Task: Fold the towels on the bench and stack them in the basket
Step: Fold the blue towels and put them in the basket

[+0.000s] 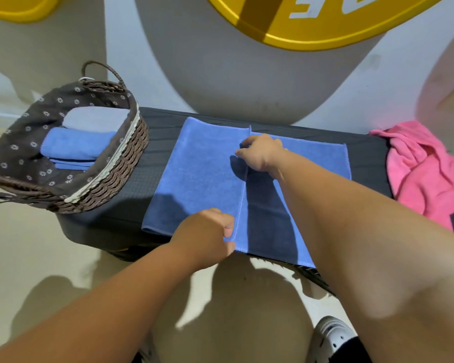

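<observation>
1. Leftmost, the basket (126, 176) sits on the left end of the bench (155, 142); folded towels (74, 145) already lie stacked inside it.
2. Just right of the basket, the blue towel (202, 174) lies flat on the bench, long axis along the bench; its left part is doubled over, and the free edge of that top layer runs near to far across the middle.
3. At the near end of that edge, the left hand (207, 234) has its fingers curled and pinches the cloth at the bench's front.
4. At the far end of the same edge, the right hand (262, 153) pinches the cloth too, fingers bent, arm reaching across the single layer; so the hands hold one edge, one at each end, with the towel directly between them.
5. Rightmost, a pink towel (425, 174) lies crumpled on the bench's right end, unfolded.
6. Judgement: the fold is partway done; the basket lies to the left, so the left hand is the nearer for the later transfer.
</observation>
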